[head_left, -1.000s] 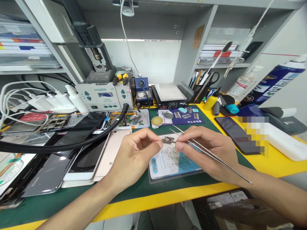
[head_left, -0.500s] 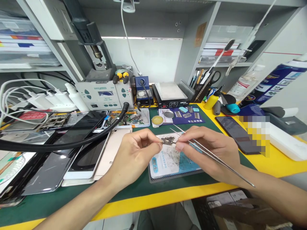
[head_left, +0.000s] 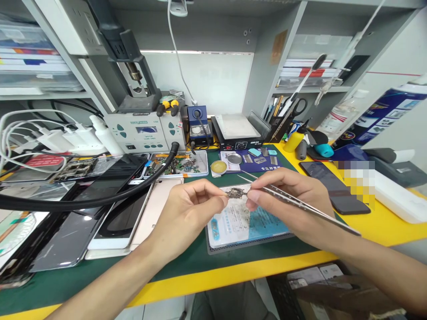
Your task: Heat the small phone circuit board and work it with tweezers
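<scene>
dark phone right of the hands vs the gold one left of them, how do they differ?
The dark phone lies alone on the yellow strip, glass face up; the gold phone lies back up on the green mat, in a row of other handsets. The dark phone is in full view, while the left hand covers one corner of the gold phone. Both lie flat, untouched: the left hand and right hand pinch a small circuit board between them.
</scene>
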`<state>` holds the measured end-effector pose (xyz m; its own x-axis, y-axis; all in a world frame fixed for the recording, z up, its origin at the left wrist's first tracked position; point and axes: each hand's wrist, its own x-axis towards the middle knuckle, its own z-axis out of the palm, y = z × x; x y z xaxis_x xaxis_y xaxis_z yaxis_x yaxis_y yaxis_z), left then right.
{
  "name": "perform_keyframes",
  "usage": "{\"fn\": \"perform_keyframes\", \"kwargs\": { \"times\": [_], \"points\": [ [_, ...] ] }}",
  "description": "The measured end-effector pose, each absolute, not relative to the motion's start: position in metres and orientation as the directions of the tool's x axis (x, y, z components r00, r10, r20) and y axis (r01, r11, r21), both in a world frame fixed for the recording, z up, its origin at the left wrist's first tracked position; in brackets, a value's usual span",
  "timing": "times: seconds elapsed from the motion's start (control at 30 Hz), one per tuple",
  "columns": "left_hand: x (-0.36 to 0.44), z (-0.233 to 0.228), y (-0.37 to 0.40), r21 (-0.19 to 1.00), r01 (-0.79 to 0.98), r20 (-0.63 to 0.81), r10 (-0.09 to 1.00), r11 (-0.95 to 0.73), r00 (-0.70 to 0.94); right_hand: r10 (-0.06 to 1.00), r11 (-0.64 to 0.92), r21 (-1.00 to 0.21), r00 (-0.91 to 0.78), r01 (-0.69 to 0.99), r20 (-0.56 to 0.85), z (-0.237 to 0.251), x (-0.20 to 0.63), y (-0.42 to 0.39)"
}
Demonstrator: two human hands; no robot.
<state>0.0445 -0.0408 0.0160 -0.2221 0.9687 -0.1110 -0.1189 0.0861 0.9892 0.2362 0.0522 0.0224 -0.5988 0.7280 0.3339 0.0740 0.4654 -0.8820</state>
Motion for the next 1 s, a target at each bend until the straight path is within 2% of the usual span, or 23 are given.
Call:
{"fn": "perform_keyframes", "kwargs": {
  "times": [0.13, 0.33, 0.67, 1.0],
  "points": [
    [0.044, 0.016, -0.041, 0.978, -0.171, -0.149, 0.969, 0.116, -0.197, 0.764, 0.287, -0.957, -0.614, 0.045, 0.2, 0.025, 0.236, 0.057],
    [0.043, 0.016, -0.042, 0.972, -0.203, -0.152, 0.973, 0.115, -0.175, 0.754, 0.167, -0.985, -0.639, -0.041, 0.155, 0.02, 0.236, 0.062],
    [0.043, 0.015, -0.043, 0.967, -0.233, -0.142, 0.977, 0.102, -0.16, 0.748, 0.143, -0.987, -0.644, -0.074, 0.157, 0.018, 0.235, 0.064],
    [0.045, 0.016, -0.043, 0.992, -0.104, -0.092, 0.981, 0.075, -0.173, 0.751, 0.165, -0.986, -0.644, -0.034, 0.148, 0.02, 0.236, 0.062]
  ]
}}
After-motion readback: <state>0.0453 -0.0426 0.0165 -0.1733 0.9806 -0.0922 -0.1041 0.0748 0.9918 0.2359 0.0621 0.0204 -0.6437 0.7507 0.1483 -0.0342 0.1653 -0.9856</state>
